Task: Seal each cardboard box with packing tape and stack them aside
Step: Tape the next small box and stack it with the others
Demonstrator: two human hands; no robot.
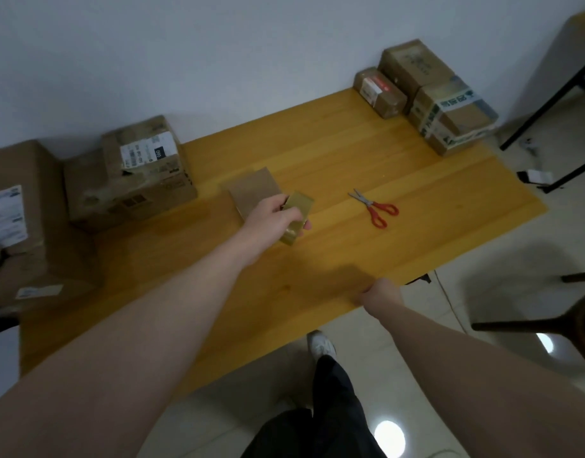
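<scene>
1. Left hand [274, 217] is out over the middle of the surface [350, 153], fingers curled round the roll of packing tape [296, 217]; the grip is grasping the roll, which looks to rest on or just above the wood.
2. Right hand [380, 294] sits at the near edge of the surface, fingers curled over it and out of view below; grasping the edge, it seems, nothing else in it.
3. Small flat cardboard box [253, 190] lies just beyond the left grip, touching or nearly touching the roll.
4. Step in hand, as judged: take up the tape. Best done by lifting the roll clear first, then finding the free end before bringing it to a box seam.
5. Red-handled scissors [375, 208] lie to the right of the grip, apart from it and within reach for cutting.
6. Left of the grip: two large boxes [132, 173], labels on top. Far right of the grip: stacked boxes [446, 107] against the wall.
7. Nothing lies between the grip and the small box.
</scene>
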